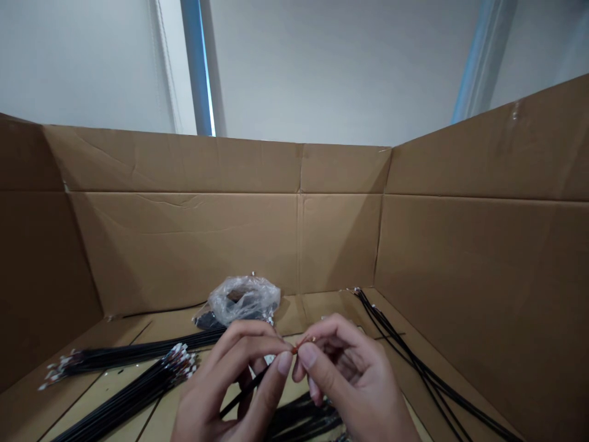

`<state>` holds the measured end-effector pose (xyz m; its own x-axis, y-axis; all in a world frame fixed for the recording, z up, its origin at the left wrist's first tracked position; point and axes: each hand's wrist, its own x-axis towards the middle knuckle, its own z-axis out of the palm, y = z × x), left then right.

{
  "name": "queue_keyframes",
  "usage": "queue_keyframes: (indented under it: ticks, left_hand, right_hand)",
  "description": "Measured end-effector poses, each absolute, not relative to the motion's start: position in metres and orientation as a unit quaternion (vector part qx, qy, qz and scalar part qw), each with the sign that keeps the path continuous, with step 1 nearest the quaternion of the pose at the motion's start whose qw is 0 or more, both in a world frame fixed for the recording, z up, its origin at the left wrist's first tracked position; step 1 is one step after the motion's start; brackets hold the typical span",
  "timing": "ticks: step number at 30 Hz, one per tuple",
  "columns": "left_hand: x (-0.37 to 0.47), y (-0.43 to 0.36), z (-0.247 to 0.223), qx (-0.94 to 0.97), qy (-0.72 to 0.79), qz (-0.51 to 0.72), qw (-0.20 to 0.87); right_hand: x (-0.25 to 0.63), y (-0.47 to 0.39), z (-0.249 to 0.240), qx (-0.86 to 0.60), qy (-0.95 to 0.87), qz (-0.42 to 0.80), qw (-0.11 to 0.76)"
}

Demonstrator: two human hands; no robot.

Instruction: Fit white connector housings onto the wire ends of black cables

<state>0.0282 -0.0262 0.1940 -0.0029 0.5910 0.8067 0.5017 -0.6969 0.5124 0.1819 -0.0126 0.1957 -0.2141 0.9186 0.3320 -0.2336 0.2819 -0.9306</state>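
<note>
From my feed, left hand (pixel 230 383) and right hand (pixel 354 380) both pinch shut on a thin black cable (pixel 243 393) near centre, cable bundles (pixel 133 368) lying left inside the cardboard box (pixel 483 258).

left hand (pixel 230 387) + right hand (pixel 350 380) pinch cable (pixel 243 390) | cardboard box (pixel 184 233)

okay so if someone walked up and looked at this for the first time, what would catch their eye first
Probably the two hands low in the middle: the left hand and right hand pinch the reddish tip of a thin black cable between their fingertips. Next, the tall cardboard walls ringing the scene, with bundles of black cables lying at the left, more cables along the right wall, and a crumpled clear plastic bag behind the hands.
</note>
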Motion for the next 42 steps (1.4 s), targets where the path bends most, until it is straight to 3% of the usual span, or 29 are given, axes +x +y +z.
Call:
queue_keyframes:
  ticks: [20,36,42]
  left_hand:
    - [0.037,-0.035,0.200,0.645,0.432,0.610,0.159]
    - [0.049,-0.036,0.186,0.600,0.436,0.666,0.076]
    - [0.048,-0.040,0.189,0.662,0.431,0.612,0.045]
  right_hand:
    - [0.181,-0.006,0.199,-0.237,-0.594,0.533,0.554]
    - [0.179,-0.004,0.197,-0.226,-0.591,0.529,0.565]
    - [0.179,-0.004,0.197,-0.226,-0.587,0.529,0.569]
